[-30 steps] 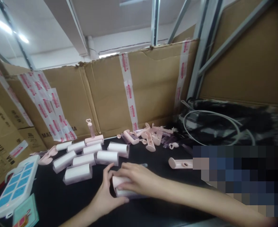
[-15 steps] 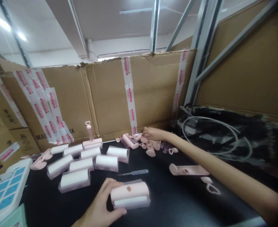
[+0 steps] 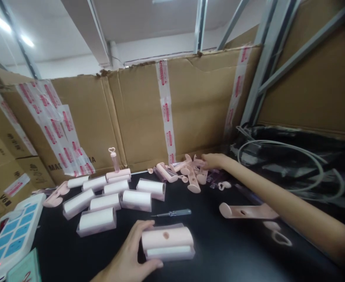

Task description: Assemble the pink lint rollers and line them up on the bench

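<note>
My left hand [image 3: 131, 254] grips the left end of a pink lint roller case [image 3: 168, 243] with a white roll in it, lying on the black table [image 3: 213, 258] near the front edge. My right hand [image 3: 215, 160] is stretched far back into a pile of pink handle parts [image 3: 186, 174] against the cardboard wall; its fingers curl among them, and what they hold is hidden. A small screwdriver [image 3: 172, 213] lies just behind the case.
Several white rolls in clear covers [image 3: 113, 197] lie at the left, one assembled roller with a heart handle [image 3: 113, 164] behind them. A pink cover [image 3: 245, 211] and heart pieces [image 3: 276, 235] lie right. A white-blue device [image 3: 12, 231] sits far left. Cables [image 3: 284, 164] fill the back right.
My right hand left the case and reached back to the pile of pink parts, then shifted slightly right. My left hand kept hold of the case.
</note>
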`<action>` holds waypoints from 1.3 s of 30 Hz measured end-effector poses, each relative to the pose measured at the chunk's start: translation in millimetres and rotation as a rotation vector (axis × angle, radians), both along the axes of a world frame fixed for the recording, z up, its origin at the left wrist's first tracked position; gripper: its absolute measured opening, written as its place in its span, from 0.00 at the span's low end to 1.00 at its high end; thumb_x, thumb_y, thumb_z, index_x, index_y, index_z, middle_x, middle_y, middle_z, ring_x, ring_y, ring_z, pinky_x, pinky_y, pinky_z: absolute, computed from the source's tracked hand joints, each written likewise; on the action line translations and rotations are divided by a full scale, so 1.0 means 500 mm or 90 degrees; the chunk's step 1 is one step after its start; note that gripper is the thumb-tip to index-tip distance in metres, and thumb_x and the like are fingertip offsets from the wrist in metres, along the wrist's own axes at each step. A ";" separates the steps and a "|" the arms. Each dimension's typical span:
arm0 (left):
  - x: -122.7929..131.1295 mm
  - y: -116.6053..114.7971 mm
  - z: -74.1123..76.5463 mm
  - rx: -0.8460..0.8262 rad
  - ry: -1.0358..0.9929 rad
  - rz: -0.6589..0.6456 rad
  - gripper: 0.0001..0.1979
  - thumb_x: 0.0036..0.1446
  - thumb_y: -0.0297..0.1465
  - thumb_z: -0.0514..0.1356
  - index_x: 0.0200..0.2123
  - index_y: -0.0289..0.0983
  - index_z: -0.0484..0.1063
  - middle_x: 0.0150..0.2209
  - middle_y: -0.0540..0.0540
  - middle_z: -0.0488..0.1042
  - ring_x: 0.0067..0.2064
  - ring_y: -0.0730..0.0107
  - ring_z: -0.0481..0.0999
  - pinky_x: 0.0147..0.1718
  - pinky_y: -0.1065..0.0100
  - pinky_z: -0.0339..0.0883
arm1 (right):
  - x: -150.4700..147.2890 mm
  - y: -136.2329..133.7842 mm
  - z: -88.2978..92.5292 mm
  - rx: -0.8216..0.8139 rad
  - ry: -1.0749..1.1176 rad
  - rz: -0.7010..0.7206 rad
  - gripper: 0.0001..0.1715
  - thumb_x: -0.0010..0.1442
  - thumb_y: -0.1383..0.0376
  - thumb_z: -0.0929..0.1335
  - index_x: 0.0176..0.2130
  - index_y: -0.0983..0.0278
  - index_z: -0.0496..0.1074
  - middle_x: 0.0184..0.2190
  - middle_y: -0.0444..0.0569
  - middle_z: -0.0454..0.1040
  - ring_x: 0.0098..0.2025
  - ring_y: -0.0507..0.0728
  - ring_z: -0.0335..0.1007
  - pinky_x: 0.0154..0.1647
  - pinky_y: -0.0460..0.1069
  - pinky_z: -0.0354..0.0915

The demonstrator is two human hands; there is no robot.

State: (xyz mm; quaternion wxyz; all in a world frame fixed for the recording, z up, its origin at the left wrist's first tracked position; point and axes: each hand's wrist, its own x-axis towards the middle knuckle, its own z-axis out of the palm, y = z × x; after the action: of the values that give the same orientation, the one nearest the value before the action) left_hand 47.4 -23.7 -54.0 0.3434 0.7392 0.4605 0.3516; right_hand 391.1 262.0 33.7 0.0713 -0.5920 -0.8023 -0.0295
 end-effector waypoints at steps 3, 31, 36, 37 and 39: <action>-0.002 -0.003 0.002 0.005 -0.004 0.005 0.37 0.45 0.27 0.64 0.58 0.42 0.52 0.53 0.42 0.64 0.56 0.56 0.63 0.58 0.54 0.53 | 0.005 -0.018 -0.013 -0.033 0.022 -0.025 0.19 0.52 0.64 0.69 0.44 0.71 0.72 0.36 0.64 0.76 0.40 0.68 0.72 0.39 0.58 0.64; -0.024 -0.004 0.017 0.105 0.085 -0.010 0.32 0.48 0.34 0.65 0.55 0.40 0.56 0.53 0.43 0.65 0.55 0.60 0.65 0.55 0.59 0.58 | -0.269 -0.469 0.035 -0.253 0.462 0.447 0.15 0.54 0.65 0.68 0.39 0.62 0.58 0.33 0.47 0.75 0.34 0.55 0.73 0.36 0.49 0.69; -0.017 -0.007 0.019 0.071 0.075 0.012 0.34 0.45 0.33 0.66 0.55 0.40 0.56 0.50 0.43 0.65 0.53 0.60 0.66 0.54 0.58 0.60 | -0.279 -0.458 0.060 -0.279 0.376 0.437 0.16 0.53 0.62 0.69 0.35 0.62 0.58 0.28 0.45 0.74 0.30 0.55 0.74 0.27 0.45 0.67; -0.014 -0.009 0.020 0.061 0.072 0.018 0.35 0.44 0.32 0.66 0.55 0.40 0.56 0.49 0.44 0.64 0.52 0.60 0.67 0.53 0.58 0.60 | -0.281 -0.457 0.062 -0.273 0.366 0.440 0.16 0.53 0.61 0.69 0.35 0.62 0.58 0.27 0.45 0.74 0.30 0.55 0.74 0.26 0.45 0.66; -0.005 -0.016 0.020 0.043 0.063 0.031 0.36 0.43 0.31 0.67 0.55 0.41 0.56 0.48 0.44 0.64 0.50 0.61 0.68 0.52 0.59 0.61 | -0.284 -0.459 0.063 -0.258 0.353 0.449 0.15 0.53 0.62 0.69 0.35 0.63 0.58 0.27 0.45 0.74 0.29 0.55 0.74 0.25 0.44 0.65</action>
State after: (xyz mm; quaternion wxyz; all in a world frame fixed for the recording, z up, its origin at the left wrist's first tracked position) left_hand 44.8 -31.8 -44.0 0.2863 0.7554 0.4829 0.3380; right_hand 249.0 32.3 65.0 0.1709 -0.2721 -0.8941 0.3119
